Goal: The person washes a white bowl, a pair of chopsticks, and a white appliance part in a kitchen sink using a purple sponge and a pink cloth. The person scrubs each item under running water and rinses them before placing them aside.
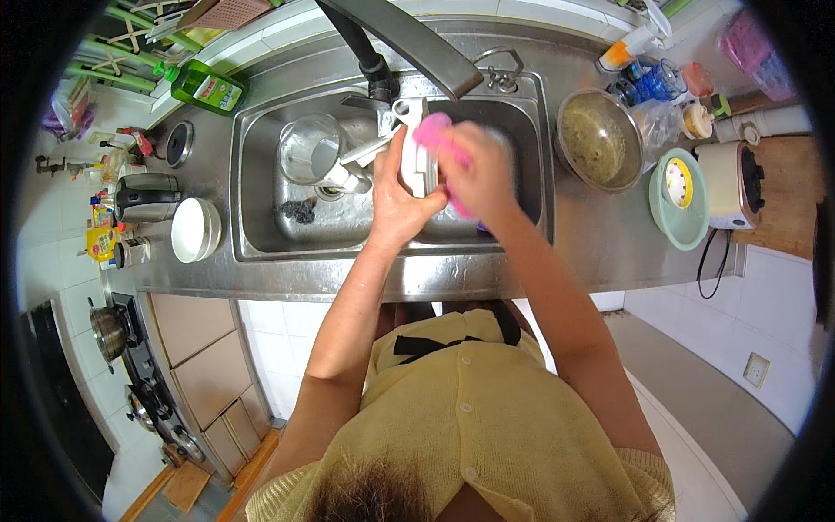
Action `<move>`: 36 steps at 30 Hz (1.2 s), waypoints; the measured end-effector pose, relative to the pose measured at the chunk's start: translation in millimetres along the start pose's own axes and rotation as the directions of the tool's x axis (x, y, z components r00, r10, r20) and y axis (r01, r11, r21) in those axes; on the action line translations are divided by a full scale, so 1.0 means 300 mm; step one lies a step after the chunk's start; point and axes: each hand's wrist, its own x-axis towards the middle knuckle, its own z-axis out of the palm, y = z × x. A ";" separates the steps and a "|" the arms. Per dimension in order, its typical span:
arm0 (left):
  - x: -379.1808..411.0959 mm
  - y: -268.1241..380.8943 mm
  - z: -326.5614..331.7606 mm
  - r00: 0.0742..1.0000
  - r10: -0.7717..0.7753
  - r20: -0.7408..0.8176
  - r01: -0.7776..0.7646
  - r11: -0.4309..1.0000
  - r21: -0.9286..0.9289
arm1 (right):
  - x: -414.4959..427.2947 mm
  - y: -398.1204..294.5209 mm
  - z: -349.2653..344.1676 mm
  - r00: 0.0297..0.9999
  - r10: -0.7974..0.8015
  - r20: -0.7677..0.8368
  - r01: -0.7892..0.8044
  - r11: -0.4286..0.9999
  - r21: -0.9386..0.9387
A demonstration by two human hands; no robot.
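Note:
Over the middle of a double-bowl stainless steel sink (391, 250), my left hand (399, 205) grips a white plastic appliance part (417, 163) with a ring at its far end. My right hand (479, 173), blurred, holds a pink cloth (436, 134) against that part's right side. In the left bowl a clear pitcher (313, 150) with a white handle lies tilted, near a dark mesh scourer (298, 211) and the drain. Something purple shows partly under my right hand in the right bowl; my hand and the cloth hide the rest.
A black faucet (417, 46) arches over the sink. Left of it stand a green detergent bottle (207, 90), stacked white bowls (196, 230) and an electric kettle (147, 197). To the right are a metal bowl of cloudy liquid (600, 140), a green basket (678, 225) and a beige appliance (721, 186).

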 end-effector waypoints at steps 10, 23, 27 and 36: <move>0.015 0.020 -0.019 0.997 0.059 -0.040 -0.060 0.998 -0.030 | -0.022 -0.040 0.025 0.997 -0.064 -0.038 0.065 0.998 0.020; -0.016 0.057 -0.050 0.996 0.079 0.028 -0.078 0.997 -0.021 | 0.082 0.078 -0.034 0.930 0.359 0.075 -0.347 0.794 0.500; 0.021 0.049 -0.027 0.997 -0.073 -0.017 0.067 0.969 -0.238 | 0.062 -0.018 -0.015 0.968 0.241 0.074 -0.251 0.890 0.381; 0.031 0.039 -0.012 0.990 -0.123 -0.067 0.104 0.966 -0.235 | 0.069 -0.037 0.038 0.997 -0.016 -0.080 0.007 0.994 -0.113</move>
